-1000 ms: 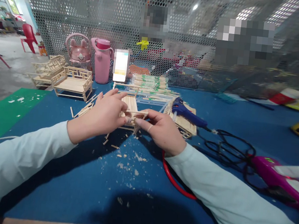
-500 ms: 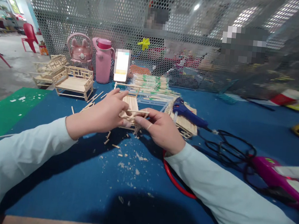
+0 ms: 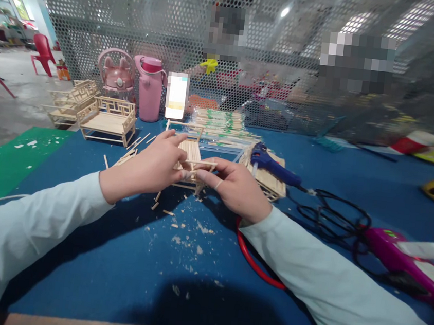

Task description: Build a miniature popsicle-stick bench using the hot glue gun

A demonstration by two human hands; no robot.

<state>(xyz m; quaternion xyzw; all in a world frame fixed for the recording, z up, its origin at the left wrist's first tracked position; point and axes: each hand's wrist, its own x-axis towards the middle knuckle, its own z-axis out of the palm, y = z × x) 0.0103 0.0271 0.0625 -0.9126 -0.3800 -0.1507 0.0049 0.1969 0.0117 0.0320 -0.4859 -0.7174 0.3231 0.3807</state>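
A small piece of furniture made of thin wooden sticks [image 3: 192,151] stands on the blue table between my hands. My left hand [image 3: 159,160] pinches at its near side, thumb and fingers around the left end of a crosswise stick. From the right, my right hand [image 3: 234,185] grips the same frame near its right front corner, thumb and forefinger closed on it. The crosswise stick [image 3: 203,163] spans between my fingertips. Parts of the frame are hidden behind my fingers.
A finished stick bench [image 3: 107,120] stands left. A blue glue gun [image 3: 276,167] lies on a stick-covered pad at right, its black cable trailing to a purple device [image 3: 404,260]. Behind are a pink flask [image 3: 149,91], a lit phone [image 3: 176,96] and stick bundles [image 3: 217,121].
My left hand and forearm have shifted very slightly to the right. My right hand stays almost in place, and the stick frame looks nearly unchanged.
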